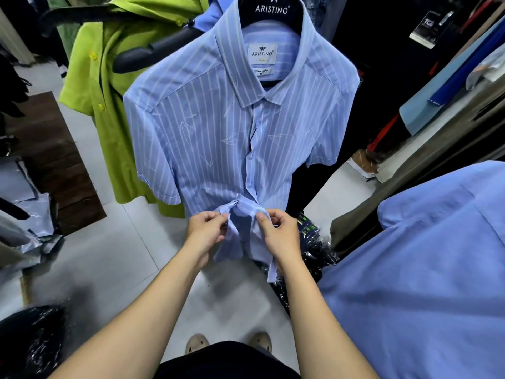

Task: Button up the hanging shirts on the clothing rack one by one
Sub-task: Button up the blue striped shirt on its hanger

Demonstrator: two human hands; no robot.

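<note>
At the lower front of the striped blue shirt (218,127), both hands pinch the placket edges. Left hand (206,231) holds the left flap, fingers curled tight round a bunched fold; right hand (278,232) pinches the right flap, thumb on top. Button itself hidden in the cloth, probably between the fingertips. Shirt hangs on a black hanger (273,9), centre, placket closed above the hands. Far left, a lime green shirt (90,86) just beside it. Near right, a plain blue shirt (423,269) crowds the frame. Behind the right wrist, dark plastic-wrapped bundles (317,250) on the pale tiled floor (109,255).
</note>
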